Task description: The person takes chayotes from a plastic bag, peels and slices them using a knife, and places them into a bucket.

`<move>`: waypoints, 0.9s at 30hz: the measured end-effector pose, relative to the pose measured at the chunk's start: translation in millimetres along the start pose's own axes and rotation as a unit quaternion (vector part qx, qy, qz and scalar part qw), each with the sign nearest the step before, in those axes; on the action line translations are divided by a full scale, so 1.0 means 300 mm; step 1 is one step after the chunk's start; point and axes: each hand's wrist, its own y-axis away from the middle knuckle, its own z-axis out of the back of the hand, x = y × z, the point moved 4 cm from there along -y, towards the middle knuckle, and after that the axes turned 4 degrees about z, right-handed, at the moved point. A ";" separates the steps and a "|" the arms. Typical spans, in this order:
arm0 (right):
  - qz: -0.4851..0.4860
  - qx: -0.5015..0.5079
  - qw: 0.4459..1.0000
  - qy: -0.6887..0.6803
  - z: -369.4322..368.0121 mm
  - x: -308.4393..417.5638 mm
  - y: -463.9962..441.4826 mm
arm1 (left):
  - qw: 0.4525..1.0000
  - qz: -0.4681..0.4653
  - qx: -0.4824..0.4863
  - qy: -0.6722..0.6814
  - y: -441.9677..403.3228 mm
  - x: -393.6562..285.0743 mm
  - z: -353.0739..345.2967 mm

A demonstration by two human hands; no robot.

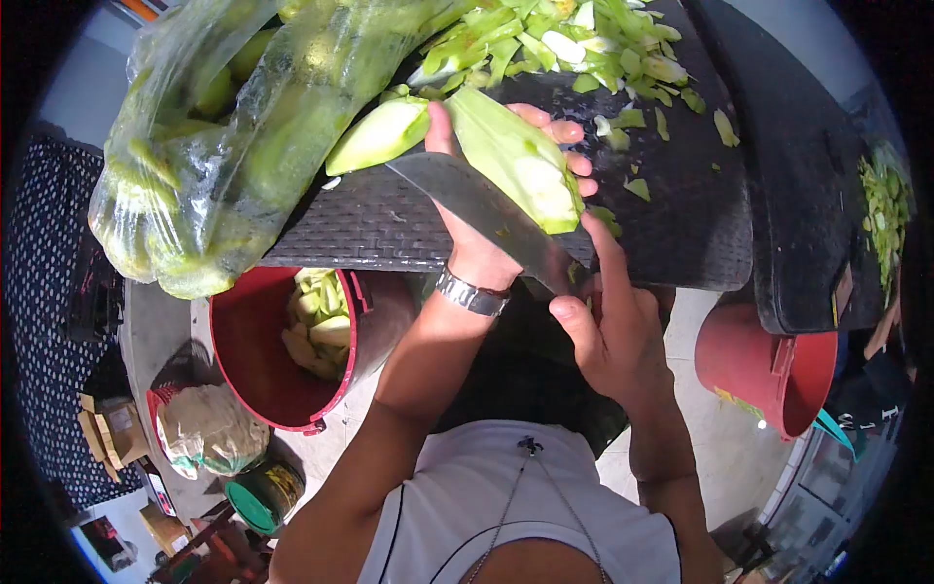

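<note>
My left hand (465, 219), with a metal watch on its wrist, cradles a peeled pale green mango (516, 161). Its thumb is up on the near side and its fingertips show past the far side. My right hand (618, 336) grips a knife (486, 209) at the handle, which the fingers mostly hide. The wide blade slants up and left across my left palm and wrist, just below the mango. My right index finger reaches up to the mango's lower end. Another peeled mango (379, 136) rests on the table beside my left thumb.
A clear plastic bag (224, 146) of green fruit hangs over the edge of the dark woven table (379, 224). Peelings (584, 49) are heaped at the back. Below stand a red bucket (255, 341) with pale pieces and another red bucket (739, 360) at right.
</note>
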 end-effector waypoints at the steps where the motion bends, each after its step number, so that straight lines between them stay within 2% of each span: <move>1: 0.001 0.000 1.000 0.006 -0.001 -0.003 -0.003 | 1.000 -0.002 0.000 -0.009 -0.001 -0.001 0.000; 5: 0.005 0.013 1.000 0.013 -0.011 -0.017 -0.010 | 0.999 -0.005 0.016 -0.036 0.007 -0.010 0.024; 7: 0.041 -0.001 0.999 0.012 -0.016 -0.026 -0.010 | 0.999 -0.015 0.014 -0.047 0.011 -0.009 0.010; 10: 0.021 -0.001 1.000 -0.005 -0.014 -0.043 -0.028 | 0.997 -0.036 -0.045 -0.050 0.049 0.050 -0.038; 17: 0.005 -0.006 1.000 -0.021 -0.026 -0.060 -0.047 | 0.991 -0.110 -0.035 -0.070 0.074 0.068 -0.042; 23: 0.078 -0.086 0.992 -0.047 -0.046 -0.068 -0.088 | 0.968 -0.188 -0.029 -0.164 0.080 0.052 -0.048; 25: 0.123 -0.126 0.983 -0.056 -0.056 -0.075 -0.113 | 0.961 -0.218 -0.067 -0.155 0.084 0.059 -0.064; 26: 0.111 -0.129 0.983 -0.068 -0.056 -0.075 -0.125 | 0.957 -0.234 -0.084 -0.150 0.078 0.064 -0.071; 27: 0.098 -0.132 0.983 -0.081 -0.055 -0.071 -0.139 | 0.936 -0.279 -0.079 -0.200 0.069 0.057 -0.068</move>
